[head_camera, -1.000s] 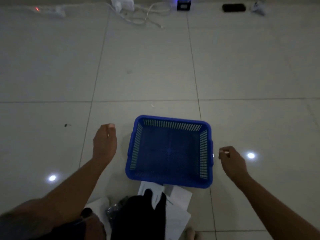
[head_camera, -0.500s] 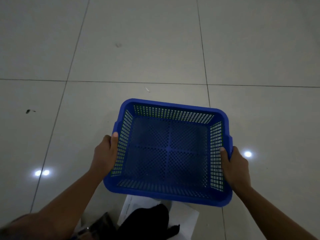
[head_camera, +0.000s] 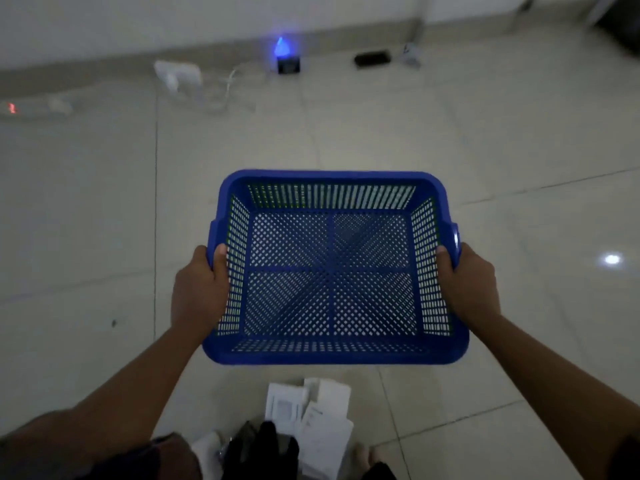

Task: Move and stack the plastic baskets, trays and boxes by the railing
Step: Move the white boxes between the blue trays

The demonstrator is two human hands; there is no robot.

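A dim room with a floor of large pale tiles (head_camera: 381, 126) stretches away to a light wall with a grey skirting along its foot. Against that skirting sit a small dark device with a blue glowing light (head_camera: 287, 58), a flat black object (head_camera: 372, 59) to its right, and a white plug block with loose white cables (head_camera: 180, 76) to its left; a faint red light (head_camera: 12, 108) shows at the far left edge. A bright spot of reflected light (head_camera: 612, 259) lies on the tiles at the right. In the middle of the view, a blue plastic basket (head_camera: 332, 355) with perforated walls and base is held level in the air above the floor, its open top facing up and nothing inside it. The left hand (head_camera: 199, 292) grips the basket's left rim, thumb hooked over the edge onto the inner wall and the other fingers hidden beneath. The right hand (head_camera: 467, 289) grips the right rim in the same way, thumb over the edge just behind the small side handle. Below the basket, near the person's feet, lie a few white sheets of paper (head_camera: 311, 414) and a dark, blurred item (head_camera: 263, 452) that cannot be identified.
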